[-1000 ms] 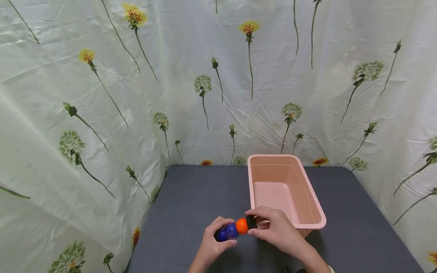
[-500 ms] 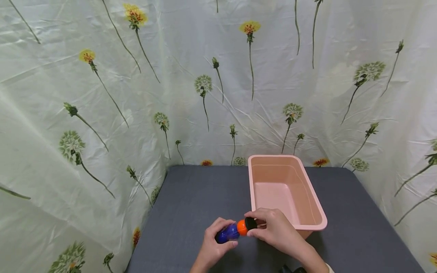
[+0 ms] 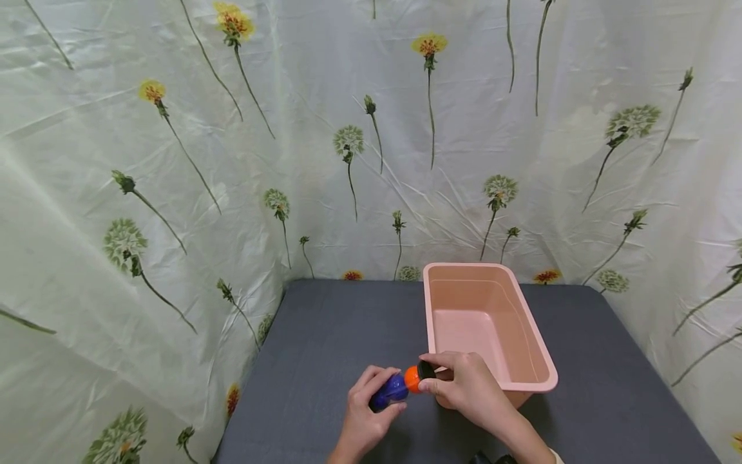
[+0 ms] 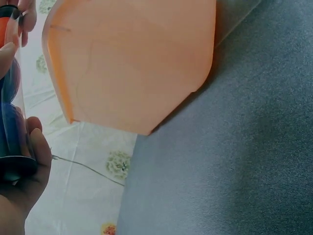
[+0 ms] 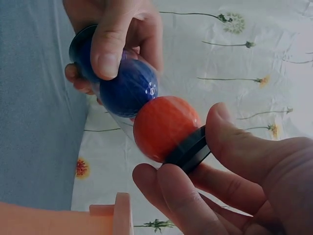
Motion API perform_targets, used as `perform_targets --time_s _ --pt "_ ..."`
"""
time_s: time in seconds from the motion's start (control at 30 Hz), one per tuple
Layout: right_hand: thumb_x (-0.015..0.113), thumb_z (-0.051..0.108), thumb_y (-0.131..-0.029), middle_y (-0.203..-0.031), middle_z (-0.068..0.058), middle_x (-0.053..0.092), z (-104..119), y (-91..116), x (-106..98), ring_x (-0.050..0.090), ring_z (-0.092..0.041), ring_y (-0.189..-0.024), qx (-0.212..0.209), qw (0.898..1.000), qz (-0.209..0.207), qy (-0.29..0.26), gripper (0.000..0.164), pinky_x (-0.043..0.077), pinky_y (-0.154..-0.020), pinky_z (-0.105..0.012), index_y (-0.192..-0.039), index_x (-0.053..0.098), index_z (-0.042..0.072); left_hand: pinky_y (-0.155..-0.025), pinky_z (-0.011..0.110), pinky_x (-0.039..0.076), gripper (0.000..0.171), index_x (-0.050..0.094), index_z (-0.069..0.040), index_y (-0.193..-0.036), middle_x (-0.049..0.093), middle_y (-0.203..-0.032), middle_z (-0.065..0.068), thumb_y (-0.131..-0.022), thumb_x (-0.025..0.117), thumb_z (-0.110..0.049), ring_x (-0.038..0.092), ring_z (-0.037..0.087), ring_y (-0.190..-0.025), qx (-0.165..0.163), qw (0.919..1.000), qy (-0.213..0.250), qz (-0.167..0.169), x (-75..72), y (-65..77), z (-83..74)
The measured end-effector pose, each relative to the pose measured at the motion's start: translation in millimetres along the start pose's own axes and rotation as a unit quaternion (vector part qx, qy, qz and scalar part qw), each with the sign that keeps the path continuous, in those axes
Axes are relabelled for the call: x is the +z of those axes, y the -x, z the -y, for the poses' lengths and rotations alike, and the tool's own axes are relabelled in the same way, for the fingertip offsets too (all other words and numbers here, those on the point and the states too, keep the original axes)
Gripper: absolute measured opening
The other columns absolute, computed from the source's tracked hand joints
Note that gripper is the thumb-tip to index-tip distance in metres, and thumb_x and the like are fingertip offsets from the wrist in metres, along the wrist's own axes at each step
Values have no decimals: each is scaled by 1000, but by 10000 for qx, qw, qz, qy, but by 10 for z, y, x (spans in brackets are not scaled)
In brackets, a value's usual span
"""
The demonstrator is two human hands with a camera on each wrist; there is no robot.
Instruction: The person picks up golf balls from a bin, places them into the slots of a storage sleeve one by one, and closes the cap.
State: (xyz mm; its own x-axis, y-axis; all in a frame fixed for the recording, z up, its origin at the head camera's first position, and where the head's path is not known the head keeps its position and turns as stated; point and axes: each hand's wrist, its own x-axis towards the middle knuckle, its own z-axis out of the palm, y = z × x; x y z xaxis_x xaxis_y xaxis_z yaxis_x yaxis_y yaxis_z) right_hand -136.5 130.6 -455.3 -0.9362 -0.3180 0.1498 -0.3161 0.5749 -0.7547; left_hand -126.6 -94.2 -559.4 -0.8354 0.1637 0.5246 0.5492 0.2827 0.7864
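A clear plastic tube of balls [image 5: 129, 88], with blue balls and one orange ball inside, is held above the table in front of the pink tub. My left hand [image 3: 365, 412] grips the tube around its blue-ball end, thumb on one side and fingers on the other. At the opposite end, beside the orange ball, is a black cap [image 5: 188, 151]. My right hand [image 3: 472, 390] pinches this cap between thumb and fingers. The cap sits against the tube's end; whether it is loose I cannot tell. In the left wrist view the tube's other end has a dark base [image 4: 17, 167].
An open pink tub [image 3: 522, 322] stands on the dark grey table [image 3: 342, 328], just beyond the right hand. Black objects [image 3: 489, 459] show partly at the bottom edge, beside the right forearm. A flowered curtain [image 3: 371, 193] hangs behind and along the sides.
The tube's cap end has tipped slightly upward in the head view, with both hands shifting a little. Both hands keep their hold on the tube and cap.
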Motion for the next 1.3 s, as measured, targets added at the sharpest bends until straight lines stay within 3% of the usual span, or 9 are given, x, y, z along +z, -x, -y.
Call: perform_targets --time_s 0.17,0.33,0.43,0.57,0.8,0.93,1.3 --pt "84 36 -79 -109 -5 73 18 7 13 70 -6 -80 37 9997 -221 -51 44 55 -68 -20 -115 76 11 -82 33 56 51 66 -23 -126 62 -109 -6 -80 87 -18 63 14 -94 102 9997 -206 85 17 -11 41" --pt "86 39 -77 -103 4 71 31 4 54 69 -6 -78 -16 9983 -426 -398 43 56 -70 -20 -115 76 20 -85 37 56 53 64 -20 -125 65 -112 -3 -77 89 -16 65 16 -96 159 9995 -261 -54 72 -32 80" --pt "85 38 -78 -105 5 70 8 3 59 69 -8 -81 -121 9967 -520 -614 46 57 -74 -25 -120 73 23 -86 38 56 55 64 -22 -123 66 -112 -4 -75 90 -15 65 16 -97 -66 9996 -213 -166 110 -61 97" --pt "82 36 -83 -112 2 69 -32 24 16 70 -11 -87 -235 9949 -562 -810 48 58 -77 -30 -128 68 25 -86 38 55 55 66 -26 -121 68 -111 -8 -73 92 -15 66 14 -96 -604 9974 -207 -336 138 -104 146" --pt "79 34 -88 -111 -1 70 -126 100 -115 69 -14 -94 -284 9943 -714 -739 42 57 -75 -27 -128 68 25 -87 49 52 48 64 -25 -120 71 -110 -2 -78 88 -22 66 20 -99 -1735 9839 -168 -383 174 -176 363" --pt "80 26 -88 -112 0 70 -225 168 -128 69 -14 -93 -179 9927 -856 -832 38 57 -75 -28 -125 70 26 -84 45 55 48 61 -21 -118 71 -110 2 -78 87 -15 68 24 -101 -1858 9810 -329 -441 225 -165 514" --pt "80 25 -88 -111 12 68 -366 299 -196 68 -11 -93 -139 9907 -1087 -807 35 58 -76 -31 -121 70 30 -84 49 55 52 59 -20 -117 72 -108 4 -75 88 -11 69 26 -102 -2234 9700 -790 -546 381 -128 814"
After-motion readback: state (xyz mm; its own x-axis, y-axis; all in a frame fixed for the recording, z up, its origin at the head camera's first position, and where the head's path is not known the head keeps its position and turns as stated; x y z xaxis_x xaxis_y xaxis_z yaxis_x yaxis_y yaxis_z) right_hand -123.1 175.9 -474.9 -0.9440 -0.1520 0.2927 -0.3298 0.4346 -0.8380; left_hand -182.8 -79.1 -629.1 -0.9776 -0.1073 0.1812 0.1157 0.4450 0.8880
